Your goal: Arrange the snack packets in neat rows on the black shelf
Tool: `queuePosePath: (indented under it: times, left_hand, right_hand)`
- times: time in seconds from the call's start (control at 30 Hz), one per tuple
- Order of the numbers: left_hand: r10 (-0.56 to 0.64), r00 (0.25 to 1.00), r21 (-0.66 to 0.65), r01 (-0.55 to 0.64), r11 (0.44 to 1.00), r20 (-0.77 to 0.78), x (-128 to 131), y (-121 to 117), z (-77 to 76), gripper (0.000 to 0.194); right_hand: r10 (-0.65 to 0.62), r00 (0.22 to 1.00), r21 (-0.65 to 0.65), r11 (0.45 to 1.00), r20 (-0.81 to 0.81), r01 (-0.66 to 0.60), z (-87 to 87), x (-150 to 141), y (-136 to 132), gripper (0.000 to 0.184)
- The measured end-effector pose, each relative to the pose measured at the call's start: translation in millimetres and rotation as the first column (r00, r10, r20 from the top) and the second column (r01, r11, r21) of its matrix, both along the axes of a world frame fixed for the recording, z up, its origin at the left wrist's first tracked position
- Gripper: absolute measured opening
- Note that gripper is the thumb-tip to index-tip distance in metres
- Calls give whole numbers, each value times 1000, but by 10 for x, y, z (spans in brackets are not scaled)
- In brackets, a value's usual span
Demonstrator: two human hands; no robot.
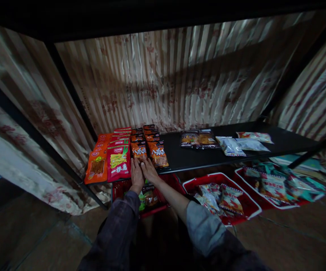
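We hold both hands at the front edge of the black shelf (177, 155). Our left hand (136, 174) and right hand (150, 171) lie side by side at an orange-and-black packet (139, 149) on the shelf's left part, fingers outstretched; we cannot tell whether they grip it. Pink packets (119, 161) lie nearer the shelf's left end.

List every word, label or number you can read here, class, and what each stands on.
"一根葱": front pink packet.
Apparently "八爪", third character unclear: right-hand orange-and-black packet.
Too small or blurred: pink packet's oval logo, orange packet, shelf packets, basket packets.
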State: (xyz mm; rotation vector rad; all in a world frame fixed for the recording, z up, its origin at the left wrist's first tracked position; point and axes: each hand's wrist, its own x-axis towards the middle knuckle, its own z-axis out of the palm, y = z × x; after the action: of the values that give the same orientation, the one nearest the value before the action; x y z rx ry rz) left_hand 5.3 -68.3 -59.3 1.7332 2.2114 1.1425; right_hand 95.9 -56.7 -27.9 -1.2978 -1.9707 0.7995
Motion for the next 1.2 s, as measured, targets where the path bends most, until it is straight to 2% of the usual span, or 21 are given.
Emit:
queuePosePath:
  times: [0.23, 0.37, 0.5, 0.63, 0.93, 1.2]
  left_hand:
    - [-73, 997, -87, 74, 994, 7, -19, -28, 140, 51]
    - [-77, 997, -134, 75, 988, -12, -38, -62, 174, 49]
    - [-80, 997, -116, 79, 990, -3, -85, -72, 168, 46]
    - [-70, 997, -118, 74, 990, 39, -108, -57, 174, 46]
    - [-46, 996, -102, 54, 993, 75, -153, -91, 216, 55]
    - [-65, 992, -76, 74, 994, 104, -219, -104, 209, 58]
  right_hand:
    - [-13, 1000, -39, 999, -9, 13, 16, -62, 93, 56]
    - [-11, 1000, 4, 1000, 24, 10, -32, -68, 97, 54]
    - [12, 1000, 52, 999, 13, -13, -92, -44, 95, 49]
    - [-6, 1000, 30, 1000, 18, 6, -135, -16, 105, 46]
    - [6, 1000, 2, 1000, -7, -6, -57, 17, 116, 44]
    - [3, 999, 5, 1000, -45, -3, -91, 54, 106, 42]
